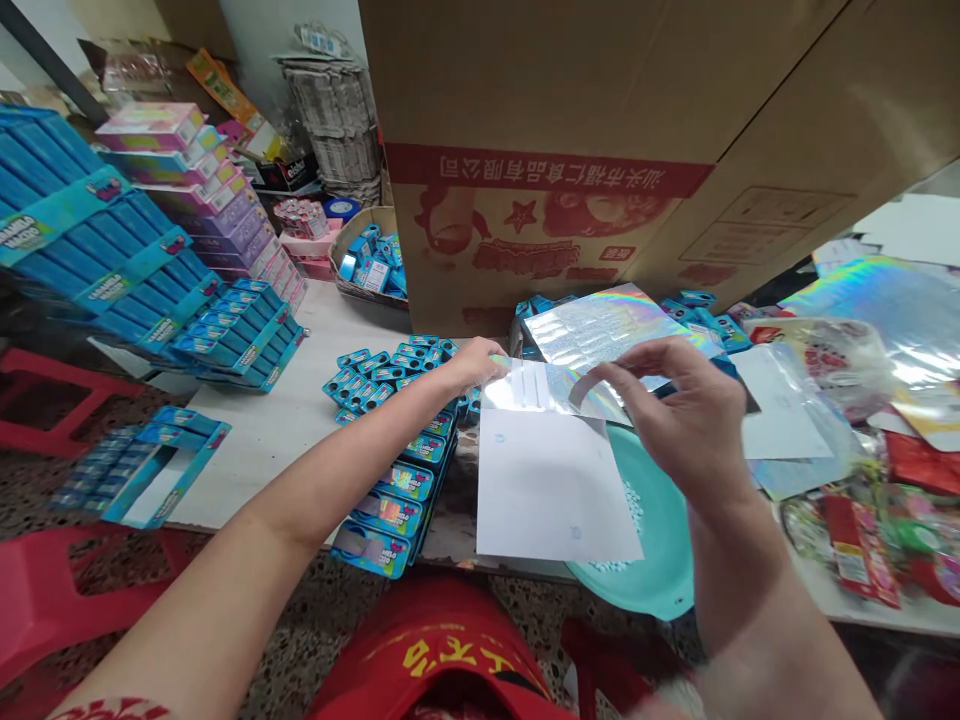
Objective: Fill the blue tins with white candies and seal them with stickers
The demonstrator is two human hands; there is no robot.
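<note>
My left hand (478, 365) grips the upper left edge of a white sheet with a shiny silver strip (551, 480) across its top. My right hand (679, 405) is closed at the thumb and forefinger on the silver part of that sheet, which looks lifted or folded back there. Beneath the sheet sits a turquoise basin (652, 570) with small white pellets in it, partly covered. Left of the sheet, under my left forearm, small blue boxes (390, 510) stand in rows. Behind my hands lies a rainbow-shiny silver sheet (607, 325).
A large brown carton (540, 90) stands at the back. On the left are stacked blue display boxes (97, 240) and pink and purple boxes (232, 220). Candy packets (862, 550) lie on the right. A red bucket-like container (442, 650) and a red stool (67, 590) stand below the table.
</note>
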